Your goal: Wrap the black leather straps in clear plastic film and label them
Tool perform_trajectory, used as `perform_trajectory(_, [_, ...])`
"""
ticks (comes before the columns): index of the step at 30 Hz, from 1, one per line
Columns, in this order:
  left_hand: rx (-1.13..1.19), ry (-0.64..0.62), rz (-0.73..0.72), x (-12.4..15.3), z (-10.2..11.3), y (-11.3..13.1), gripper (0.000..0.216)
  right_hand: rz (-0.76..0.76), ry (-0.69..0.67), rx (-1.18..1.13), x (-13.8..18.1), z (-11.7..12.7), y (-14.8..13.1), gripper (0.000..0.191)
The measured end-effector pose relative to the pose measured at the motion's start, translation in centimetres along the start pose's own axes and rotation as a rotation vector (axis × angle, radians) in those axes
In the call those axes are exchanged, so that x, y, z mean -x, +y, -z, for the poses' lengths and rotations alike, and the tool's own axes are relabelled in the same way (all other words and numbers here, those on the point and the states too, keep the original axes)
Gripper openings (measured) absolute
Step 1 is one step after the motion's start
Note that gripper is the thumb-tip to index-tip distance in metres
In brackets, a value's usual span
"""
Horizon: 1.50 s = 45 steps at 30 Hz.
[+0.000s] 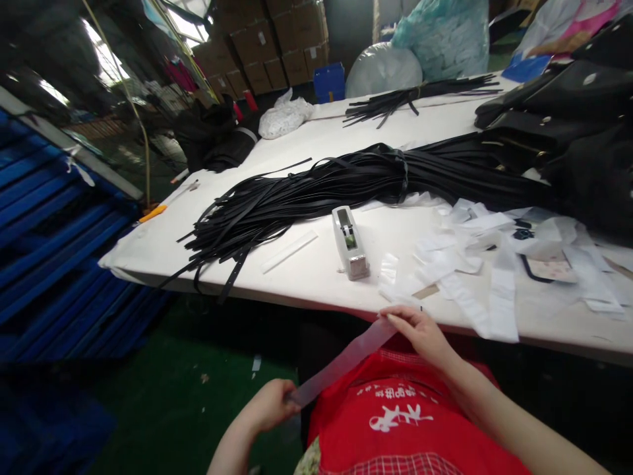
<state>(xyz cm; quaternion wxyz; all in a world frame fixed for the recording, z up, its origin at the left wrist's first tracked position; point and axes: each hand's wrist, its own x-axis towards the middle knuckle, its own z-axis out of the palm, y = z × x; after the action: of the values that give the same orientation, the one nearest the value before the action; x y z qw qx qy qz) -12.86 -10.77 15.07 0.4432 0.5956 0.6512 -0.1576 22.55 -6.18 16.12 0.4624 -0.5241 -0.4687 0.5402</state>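
A long translucent plastic strip (343, 364) stretches slantwise in front of the red apron, below the table's front edge. My left hand (273, 404) is closed on its lower left end. The upper right end is pinched by my right hand (413, 330), close to the table edge. Just beyond my right hand lies a loose pile of white translucent plastic strips (455, 254), some hanging over the edge. A grey tape dispenser (350, 244) stands on the table nearby. Left of it lies a flat clear strip (289, 251).
A thick bundle of black straps (316, 185) runs across the white table (297, 290), with a smaller black strap bundle (415, 99) behind. Black bags (583, 119) are heaped at right. Blue slatted racks (59, 244) stand left; cartons (277, 43) are stacked at the back.
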Motion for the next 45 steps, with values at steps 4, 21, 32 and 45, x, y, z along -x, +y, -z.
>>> perform_trajectory(4, [0.009,0.458,-0.182,0.2,0.5,3.8,0.033,0.23,-0.399,0.324,1.7,-3.6,-1.5,0.02])
perform_trajectory(21, [1.163,0.298,-0.605,-2.3,1.4,17.0,0.043,0.294,-0.654,0.522,3.8,-4.4,-2.6,0.018])
perform_trajectory(32, [1.271,0.357,-0.622,-1.1,1.8,15.2,0.049,0.257,-0.441,0.39,-0.5,-5.1,-1.4,0.025])
perform_trajectory(45, [1.341,0.534,-0.608,-3.1,2.9,10.3,0.048,0.363,-0.508,0.657,-7.1,-9.2,-5.6,0.024])
